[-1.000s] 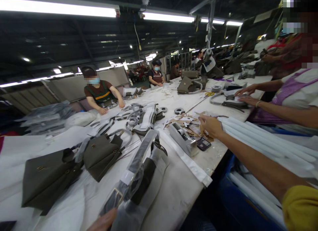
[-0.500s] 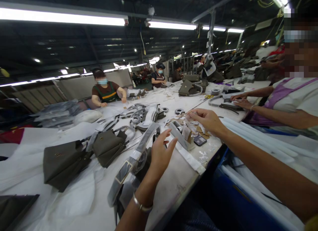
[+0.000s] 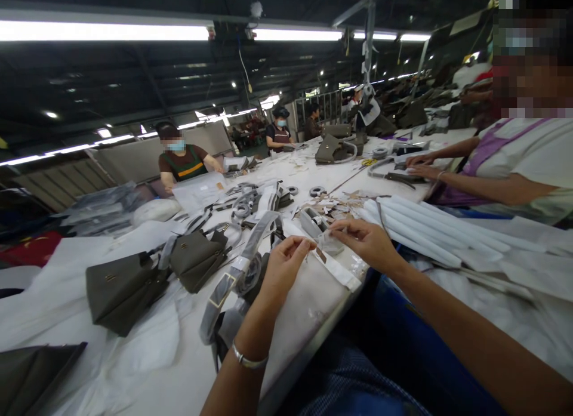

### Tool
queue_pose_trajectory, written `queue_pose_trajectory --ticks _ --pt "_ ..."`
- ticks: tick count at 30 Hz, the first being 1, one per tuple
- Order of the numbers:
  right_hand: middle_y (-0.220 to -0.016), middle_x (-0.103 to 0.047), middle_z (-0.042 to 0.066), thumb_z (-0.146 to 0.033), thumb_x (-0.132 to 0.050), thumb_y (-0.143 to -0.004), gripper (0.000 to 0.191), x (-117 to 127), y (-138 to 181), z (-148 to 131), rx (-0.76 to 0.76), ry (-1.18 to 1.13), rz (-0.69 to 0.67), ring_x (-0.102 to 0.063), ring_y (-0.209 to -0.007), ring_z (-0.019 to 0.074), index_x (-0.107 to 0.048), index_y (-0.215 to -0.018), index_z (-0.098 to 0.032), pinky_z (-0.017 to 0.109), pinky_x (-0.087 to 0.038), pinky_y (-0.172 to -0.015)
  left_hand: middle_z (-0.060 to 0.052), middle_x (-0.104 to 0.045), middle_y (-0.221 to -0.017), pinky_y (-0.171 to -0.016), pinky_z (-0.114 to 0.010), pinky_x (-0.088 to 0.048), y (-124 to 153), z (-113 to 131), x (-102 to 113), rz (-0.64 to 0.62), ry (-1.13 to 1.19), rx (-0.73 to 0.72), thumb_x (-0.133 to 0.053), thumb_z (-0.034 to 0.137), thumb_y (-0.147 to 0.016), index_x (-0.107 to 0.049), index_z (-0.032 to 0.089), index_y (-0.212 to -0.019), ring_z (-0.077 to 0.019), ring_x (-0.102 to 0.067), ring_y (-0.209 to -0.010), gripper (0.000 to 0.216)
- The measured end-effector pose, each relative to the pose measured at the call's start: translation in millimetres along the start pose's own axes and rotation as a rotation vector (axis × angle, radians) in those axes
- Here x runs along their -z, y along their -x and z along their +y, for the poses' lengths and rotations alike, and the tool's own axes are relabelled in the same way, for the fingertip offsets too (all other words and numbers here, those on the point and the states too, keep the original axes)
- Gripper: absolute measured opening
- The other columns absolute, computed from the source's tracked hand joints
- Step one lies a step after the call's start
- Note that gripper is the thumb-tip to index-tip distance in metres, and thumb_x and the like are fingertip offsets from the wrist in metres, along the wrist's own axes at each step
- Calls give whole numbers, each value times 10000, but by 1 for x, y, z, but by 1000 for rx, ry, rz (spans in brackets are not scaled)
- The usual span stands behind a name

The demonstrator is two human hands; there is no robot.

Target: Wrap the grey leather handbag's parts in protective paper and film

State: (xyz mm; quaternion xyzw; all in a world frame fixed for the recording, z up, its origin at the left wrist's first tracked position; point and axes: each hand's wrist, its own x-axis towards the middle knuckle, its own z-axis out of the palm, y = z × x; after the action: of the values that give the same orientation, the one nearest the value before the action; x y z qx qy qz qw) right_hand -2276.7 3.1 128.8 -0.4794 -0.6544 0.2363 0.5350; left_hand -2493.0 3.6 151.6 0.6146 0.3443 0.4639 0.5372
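**Head view: both hands on a strip of tape**

Head view has my two hands raised close together over the near edge of the counter (image 3: 147,368). My left hand (image 3: 281,267) is pinched shut, thumb against fingertips, on one end of a short clear tape strip (image 3: 317,253). My right hand (image 3: 364,244) is pinched on the other end, so the strip spans the small gap between them. I can see a brown tab on the strip, but it is too small to tell more. A bracelet (image 3: 248,360) sits on my left wrist.

Just behind the hands stands a tape dispenser (image 3: 312,220), with paper scraps (image 3: 340,204) scattered past it. Below my left hand lies a plastic-wrapped strap (image 3: 233,279) over a dark bag. Two more olive bags (image 3: 123,290) rest to the left of it, flat on white wrapping.

White rolls (image 3: 416,225) lie in a row to the right of my right hand, touching one another. Beyond them a co-worker's hands (image 3: 418,165) rest on a dark piece. Another person in a green-striped top (image 3: 181,165) sits across the counter.
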Motion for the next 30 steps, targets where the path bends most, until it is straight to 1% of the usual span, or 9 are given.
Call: queue_pose_trajectory --ticks 7,12,15,18,19,21,24,27,30 --pt "-954 -755 46 -442 -691 -840 250 -21 35 8 -29 -135 91 -696 -896 217 -732 -922 -209 355 -544 -878 61 -462 -595 -729 -238 -482 4 13 -4 -16 354 117 -717 416 -850 -603 161 -858 -88 -515 -602 280" --pt "-1098 -737 38 -403 -632 -899 225 -28 64 9 -32 -132 -85 -660 -1083 240 -737 -1032 -254 407 -465 -1049 81 -412 -609 -502 -150 -352 10 24 -4 -25 408 150 -727 408 -845 -595 163 -885 -26 -267 -455 282" --pt "-1372 -600 57 -437 -575 -937 423 -38 69 2 -18 -319 -147 -520 -1309 256 -590 -1332 -285 444 -368 -1149 59 -469 -635 -510 -159 -363 16 29 -7 -55 330 145 -702 423 -861 -608 157 -871 -27 -310 -467 282" --pt "-1530 -427 68 -472 -666 -874 735 -61 68 -8 26 -501 -159 -393 -1414 261 -346 -1515 -308 445 -330 -1180 17 -556 -714 -576 -181 -426 24 31 -12 -88 266 145 -679 431 -875 -615 154 -861 -53 -463 -552 285" --pt "-1517 -443 70 -467 -709 -841 780 -70 67 -11 20 -531 -168 -418 -1396 262 -345 -1513 -313 438 -362 -1162 7 -573 -732 -587 -187 -438 26 31 -13 -98 257 146 -674 431 -879 -615 154 -869 -65 -501 -581 283" --pt "-1335 -606 74 -447 -735 -822 660 -84 69 -15 -55 -604 -219 -587 -1220 248 -491 -1414 -292 411 -496 -1042 -5 -590 -739 -565 -188 -441 34 32 -12 -98 247 139 -662 423 -889 -617 155 -904 -84 -535 -602 273" --pt "-802 -706 34 -453 -701 -848 361 -91 75 -18 -233 -721 -321 -683 -699 167 -688 -1112 -207 307 -598 -683 -12 -601 -741 -548 -199 -463 50 35 -1 -43 212 105 -631 401 -915 -620 155 -948 -100 -552 -605 249" --pt "-554 -585 -10 -515 -706 -818 354 -91 79 -19 -367 -727 -310 -510 -392 90 -733 -899 -172 202 -423 -378 -39 -657 -808 -694 -255 -537 73 46 20 -9 27 77 -606 376 -937 -654 159 -977 -131 -624 -695 225" --pt "-526 -552 -19 -550 -715 -789 381 -95 76 -27 -437 -633 -359 -422 -323 58 -753 -857 -178 180 -288 -299 -68 -710 -957 -808 -290 -544 97 64 52 99 -343 -8 -589 359 -947 -705 187 -1015 -177 -670 -846 219"
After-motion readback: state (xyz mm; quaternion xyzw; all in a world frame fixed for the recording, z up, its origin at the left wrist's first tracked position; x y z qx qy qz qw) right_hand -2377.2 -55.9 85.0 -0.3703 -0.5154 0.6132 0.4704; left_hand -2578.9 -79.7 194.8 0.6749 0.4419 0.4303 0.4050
